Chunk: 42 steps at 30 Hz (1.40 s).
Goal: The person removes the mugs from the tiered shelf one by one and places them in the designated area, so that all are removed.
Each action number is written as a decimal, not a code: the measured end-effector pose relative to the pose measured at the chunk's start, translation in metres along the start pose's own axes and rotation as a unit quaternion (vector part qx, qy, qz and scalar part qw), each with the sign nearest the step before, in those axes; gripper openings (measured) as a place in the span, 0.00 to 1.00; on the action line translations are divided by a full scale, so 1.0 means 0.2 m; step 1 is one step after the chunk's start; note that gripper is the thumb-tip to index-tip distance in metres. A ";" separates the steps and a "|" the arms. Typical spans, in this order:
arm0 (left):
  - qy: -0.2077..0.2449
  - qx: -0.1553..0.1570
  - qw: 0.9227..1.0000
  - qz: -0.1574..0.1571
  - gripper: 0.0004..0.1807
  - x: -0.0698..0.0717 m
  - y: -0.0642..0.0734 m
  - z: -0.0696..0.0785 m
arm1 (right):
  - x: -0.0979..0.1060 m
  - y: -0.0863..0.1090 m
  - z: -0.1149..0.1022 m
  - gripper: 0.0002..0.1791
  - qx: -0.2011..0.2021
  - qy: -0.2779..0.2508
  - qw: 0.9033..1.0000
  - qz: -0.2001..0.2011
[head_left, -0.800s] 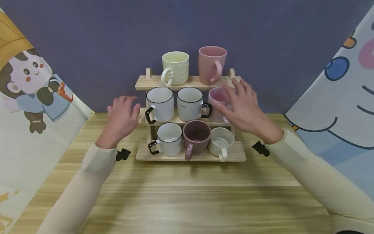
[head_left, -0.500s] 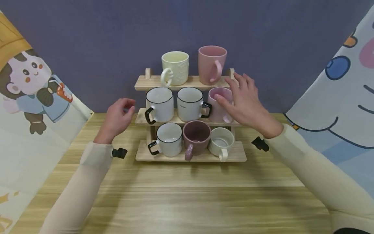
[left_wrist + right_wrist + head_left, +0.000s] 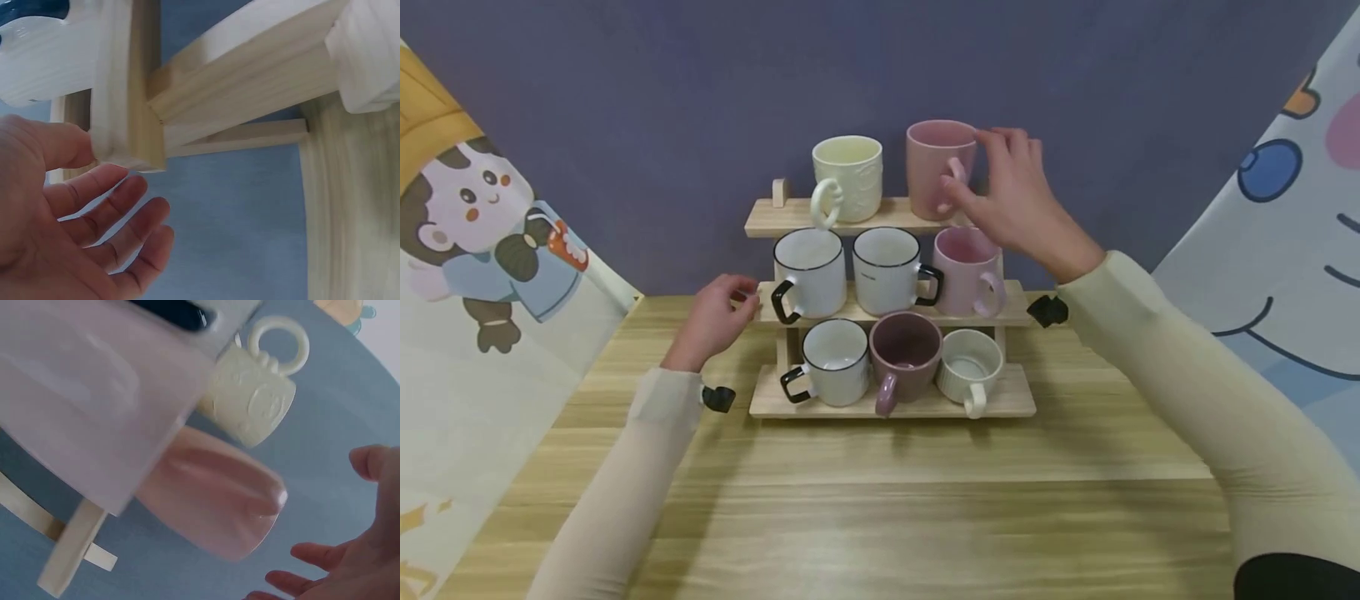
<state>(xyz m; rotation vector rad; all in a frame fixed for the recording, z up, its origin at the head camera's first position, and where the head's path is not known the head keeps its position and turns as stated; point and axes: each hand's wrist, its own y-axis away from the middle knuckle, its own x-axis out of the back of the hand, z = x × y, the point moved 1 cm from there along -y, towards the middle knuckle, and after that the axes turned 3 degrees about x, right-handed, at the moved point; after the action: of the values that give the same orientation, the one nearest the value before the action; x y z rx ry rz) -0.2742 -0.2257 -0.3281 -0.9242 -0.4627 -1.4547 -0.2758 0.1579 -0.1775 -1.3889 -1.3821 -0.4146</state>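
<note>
Pale wood makes the three-tier rack [image 3: 1017,397], and on the right part of its top tier the tall pink mug [image 3: 927,177] stands upright. Just beside this mug is the right hand [image 3: 1021,198], its thumb and fingers spread; in the right wrist view a gap appears between hand and mug. This hand hides the right end of the rack's top tier. In that wrist view, a blurred pale mug [image 3: 81,394] covers part of the pink one.

At the left end of the rack's middle tier is the left hand [image 3: 711,321], with fingers loosely bent and apart; I cannot tell if it touches the wood.

Under the rack lies the tabletop [image 3: 887,533], of striped light wood. Behind the rack is a dark blue backdrop [image 3: 662,125]. Left of the rack, the left cartoon panel [image 3: 452,375] is cut off, and so is the right cartoon panel [image 3: 1326,292] on the other side.
</note>
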 end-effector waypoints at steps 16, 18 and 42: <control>0.027 -0.009 1.000 -0.007 0.17 -0.03 0.01 -0.06 | 0.03 -0.32 0.02 0.51 -0.108 0.011 0.990 -0.085; 0.030 -0.009 0.999 -0.008 0.18 -0.03 0.01 -0.06 | 0.04 -0.34 0.02 0.51 -0.117 0.009 0.988 -0.096; 0.034 -0.008 0.999 -0.015 0.18 -0.03 0.01 -0.04 | 0.02 -0.40 0.06 0.58 -0.136 -0.028 0.982 -0.125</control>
<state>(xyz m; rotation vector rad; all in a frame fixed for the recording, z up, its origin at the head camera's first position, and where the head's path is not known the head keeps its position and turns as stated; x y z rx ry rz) -0.2747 -0.2278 -0.3376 -0.8812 -0.4170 -1.5150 -0.3495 0.1481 -0.1445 -1.4578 -1.5989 -0.7592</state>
